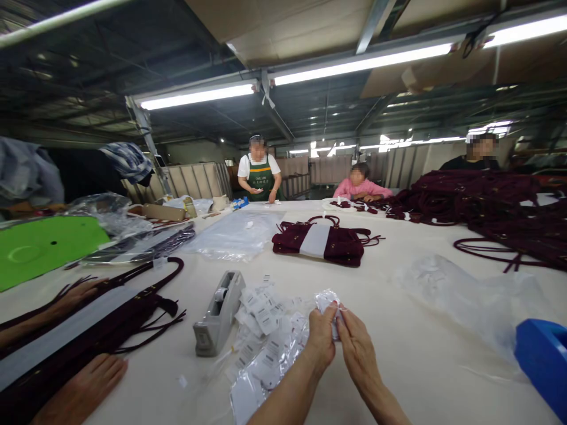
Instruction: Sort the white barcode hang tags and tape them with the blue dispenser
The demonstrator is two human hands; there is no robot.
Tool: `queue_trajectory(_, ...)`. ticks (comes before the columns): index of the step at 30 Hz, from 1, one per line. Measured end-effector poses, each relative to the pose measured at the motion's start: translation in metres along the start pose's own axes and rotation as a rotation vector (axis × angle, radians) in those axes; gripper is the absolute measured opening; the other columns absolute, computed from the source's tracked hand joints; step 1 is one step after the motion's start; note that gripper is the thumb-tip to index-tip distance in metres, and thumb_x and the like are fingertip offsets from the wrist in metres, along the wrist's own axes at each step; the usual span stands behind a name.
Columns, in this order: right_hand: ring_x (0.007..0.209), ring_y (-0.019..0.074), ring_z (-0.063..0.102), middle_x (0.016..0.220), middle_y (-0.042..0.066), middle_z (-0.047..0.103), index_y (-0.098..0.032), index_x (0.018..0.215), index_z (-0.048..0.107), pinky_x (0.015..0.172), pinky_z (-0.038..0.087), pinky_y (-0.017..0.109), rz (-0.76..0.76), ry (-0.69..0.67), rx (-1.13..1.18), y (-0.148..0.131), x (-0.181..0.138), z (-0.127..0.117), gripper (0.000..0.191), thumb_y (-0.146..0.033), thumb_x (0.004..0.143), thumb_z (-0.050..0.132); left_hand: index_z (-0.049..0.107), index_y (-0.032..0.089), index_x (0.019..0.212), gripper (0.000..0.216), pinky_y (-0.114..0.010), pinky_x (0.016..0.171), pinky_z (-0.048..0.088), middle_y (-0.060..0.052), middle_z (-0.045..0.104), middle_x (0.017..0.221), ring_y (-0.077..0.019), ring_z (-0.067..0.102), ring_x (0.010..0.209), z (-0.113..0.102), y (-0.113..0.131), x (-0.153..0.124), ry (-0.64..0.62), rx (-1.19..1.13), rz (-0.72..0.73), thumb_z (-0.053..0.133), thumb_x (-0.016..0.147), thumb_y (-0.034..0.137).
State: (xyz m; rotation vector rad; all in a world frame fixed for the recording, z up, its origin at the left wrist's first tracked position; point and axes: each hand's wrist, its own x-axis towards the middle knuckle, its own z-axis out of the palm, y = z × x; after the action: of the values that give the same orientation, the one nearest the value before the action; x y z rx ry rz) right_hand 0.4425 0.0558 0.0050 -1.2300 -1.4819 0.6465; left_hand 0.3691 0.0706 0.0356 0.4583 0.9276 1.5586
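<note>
A: Report the desk (398, 330), left to right.

B: Far left: a green board (44, 245). Below it, a co-worker's hands (84, 383) rest on a dark red bag (88, 330) wrapped with a white paper band. Next: a grey tape holder (217, 313), its long axis running from the near edge away toward the far side. Beside it lies a heap of small white tags in clear sleeves (266, 342).

A: State of the person's own hands?

B: The left hand (321, 342) and right hand (357, 348) meet just right of the heap. Both grips are clenched, fingertips pinched on one small clear packet (330, 304), held just above the desk surface.

A: Orientation of the packet?

B: It stands roughly upright between the fingertips, long axis pointing up and away from the person. What it contains cannot be told.

A: Progress?

B: Judged from the layout: one banded bag (323, 242) sits finished at mid-desk. A large pile of dark red bags and straps (496, 212) remains at the far right, and most tags remain in the heap, so the bulk of the work appears outstanding. A blue box (544, 360) sits at the right edge.
</note>
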Motion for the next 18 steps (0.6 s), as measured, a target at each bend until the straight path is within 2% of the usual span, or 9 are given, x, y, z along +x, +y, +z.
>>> queue_trajectory(3, 0.109, 0.0246, 0.051, 0.118, 0.011, 0.057, -0.016, 0.115, 0.054, 0.096, 0.038, 0.041, 0.152, -0.022, 0.096, -0.004, 0.000, -0.007, 0.053, -0.054, 0.079, 0.043, 0.057, 0.013, 0.070, 0.031, -0.024, 0.053, 0.040, 0.001, 0.056, 0.059, -0.0113, 0.051, 0.053, -0.006, 0.004, 0.002, 0.018, 0.010, -0.007, 0.074, 0.053, 0.033)
queue_trajectory(7, 0.100, 0.0247, 0.056, 0.108, 0.009, 0.062, -0.015, 0.103, 0.059, 0.088, 0.044, 0.036, 0.300, -0.188, 0.263, 0.002, -0.003, -0.016, 0.048, -0.054, 0.076, 0.047, 0.059, 0.013, 0.072, 0.029, -0.025, 0.053, 0.040, 0.001, 0.057, 0.057, -0.0116, 0.050, 0.051, -0.012, 0.000, -0.008, 0.009, 0.020, -0.048, 0.074, 0.053, 0.030)
queue_trajectory(9, 0.101, 0.0249, 0.055, 0.109, 0.009, 0.062, -0.015, 0.102, 0.058, 0.087, 0.044, 0.034, 0.345, -0.212, 0.315, 0.009, -0.006, -0.017, 0.048, -0.053, 0.074, 0.049, 0.060, 0.013, 0.072, 0.028, -0.026, 0.054, 0.041, -0.001, 0.058, 0.059, -0.0126, 0.052, 0.053, -0.013, -0.007, -0.014, -0.015, 0.020, -0.089, 0.073, 0.053, 0.028)
queue_trajectory(15, 0.110, 0.0278, 0.050, 0.114, 0.009, 0.059, -0.017, 0.099, 0.058, 0.094, 0.040, 0.039, 0.333, -0.186, 0.177, 0.026, -0.012, -0.012, 0.050, -0.057, 0.072, 0.044, 0.057, 0.015, 0.077, 0.029, -0.027, 0.057, 0.042, 0.000, 0.058, 0.063, -0.0132, 0.053, 0.057, -0.014, -0.020, -0.018, 0.009, 0.000, -0.159, 0.071, 0.055, 0.027)
queue_trajectory(18, 0.114, 0.0304, 0.046, 0.119, 0.013, 0.055, -0.015, 0.104, 0.055, 0.101, 0.032, 0.046, 0.305, -0.165, 0.044, 0.029, -0.014, -0.008, 0.060, -0.061, 0.073, 0.035, 0.057, 0.015, 0.076, 0.028, -0.026, 0.058, 0.042, 0.000, 0.057, 0.063, -0.0125, 0.052, 0.058, -0.011, -0.018, -0.020, 0.030, 0.028, -0.149, 0.071, 0.056, 0.029)
